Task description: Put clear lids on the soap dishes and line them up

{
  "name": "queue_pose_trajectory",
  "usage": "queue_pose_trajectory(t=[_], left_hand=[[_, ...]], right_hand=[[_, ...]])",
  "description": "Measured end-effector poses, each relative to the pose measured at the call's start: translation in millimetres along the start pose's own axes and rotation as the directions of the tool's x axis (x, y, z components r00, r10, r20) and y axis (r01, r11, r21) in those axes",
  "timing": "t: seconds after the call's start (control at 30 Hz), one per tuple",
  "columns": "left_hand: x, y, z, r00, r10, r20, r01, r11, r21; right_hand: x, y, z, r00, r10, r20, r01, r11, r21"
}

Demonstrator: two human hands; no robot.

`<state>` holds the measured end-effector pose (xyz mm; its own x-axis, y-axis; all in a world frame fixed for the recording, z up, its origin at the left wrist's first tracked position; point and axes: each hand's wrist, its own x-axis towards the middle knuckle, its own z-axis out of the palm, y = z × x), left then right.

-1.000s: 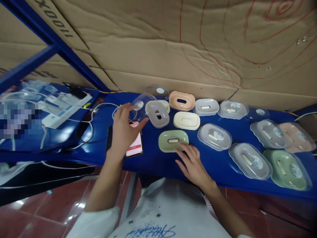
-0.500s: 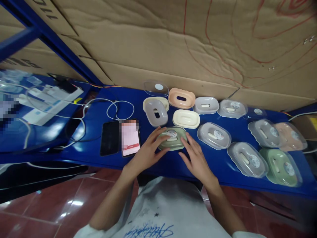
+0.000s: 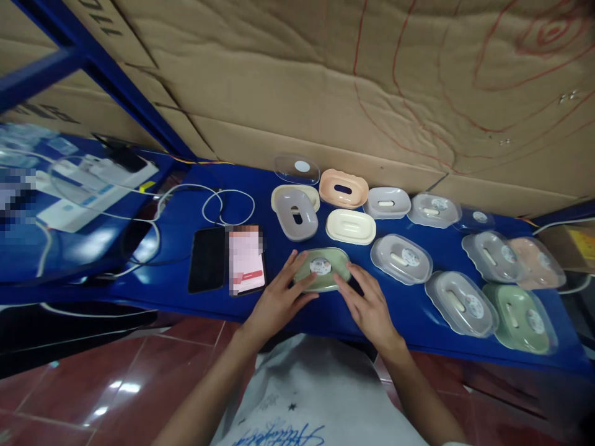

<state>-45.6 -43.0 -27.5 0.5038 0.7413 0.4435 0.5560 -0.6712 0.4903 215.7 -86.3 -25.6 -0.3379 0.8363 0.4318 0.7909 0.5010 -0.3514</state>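
Observation:
A green soap dish [image 3: 331,259] with a clear lid and a round label lies in front of me, near the table's front edge. My left hand [image 3: 283,296] touches its left end with fingertips on the rim and lid. At its right end rest the fingertips of my right hand [image 3: 365,299]. Both hands have their fingers apart. Just behind stands a cream dish [image 3: 350,227], and to its left a grey tray [image 3: 297,217] leans on another cream dish. A grey lidded dish [image 3: 401,259] sits to the right of my right hand.
Two phones, one dark [image 3: 207,260] and one lit [image 3: 246,260], lie at the left. More dishes, including a peach one [image 3: 344,188] and a green lidded one [image 3: 520,319], spread back and right. White cables and a power strip [image 3: 93,192] are far left. Cardboard [image 3: 288,74] rises behind.
The green dish sits slightly lower in view and its label looks more centred. My fingers have shifted a little toward its ends. The whole view has tilted slightly.

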Motion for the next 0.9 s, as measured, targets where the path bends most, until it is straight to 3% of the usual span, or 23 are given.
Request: queue_pose_trajectory(t=[0.23, 0.4, 0.5, 0.6, 0.67, 0.77, 0.9], left_hand=[[-2, 10, -2.0, 0.997, -0.062, -0.044, 0.058, 0.994, -0.092], [15, 0, -29.8, 0.993, -0.059, 0.101, 0.073, 0.986, -0.147], [43, -29, -46.4, 0.995, -0.064, 0.070, 0.059, 0.996, 0.064], [74, -62, -53.1, 0.988, -0.070, 0.136, 0.024, 0.949, 0.314], [90, -76, -53.7, 0.980, -0.058, 0.188, -0.018, 0.926, 0.378], [102, -80, -52.6, 0.978, -0.003, 0.207, -0.078, 0.920, 0.385], [105, -65, -48.6, 0.996, 0.016, 0.087, -0.046, 0.935, 0.352]], right_hand=[[4, -4, -1, 1.000, -0.011, 0.016, 0.011, 1.000, 0.011], [3, -7, 0, 1.000, -0.010, 0.014, 0.010, 1.000, -0.012], [-4, -10, -1, 0.999, 0.035, -0.024, -0.038, 0.995, -0.095], [-11, -11, -7, 0.992, 0.104, -0.071, -0.114, 0.982, -0.153], [-12, -7, -12, 0.992, 0.115, -0.050, -0.122, 0.980, -0.160], [-6, 2, -18, 0.988, 0.118, 0.098, -0.105, 0.986, -0.129], [2, 6, -26, 0.973, 0.123, 0.195, -0.122, 0.992, -0.018]])
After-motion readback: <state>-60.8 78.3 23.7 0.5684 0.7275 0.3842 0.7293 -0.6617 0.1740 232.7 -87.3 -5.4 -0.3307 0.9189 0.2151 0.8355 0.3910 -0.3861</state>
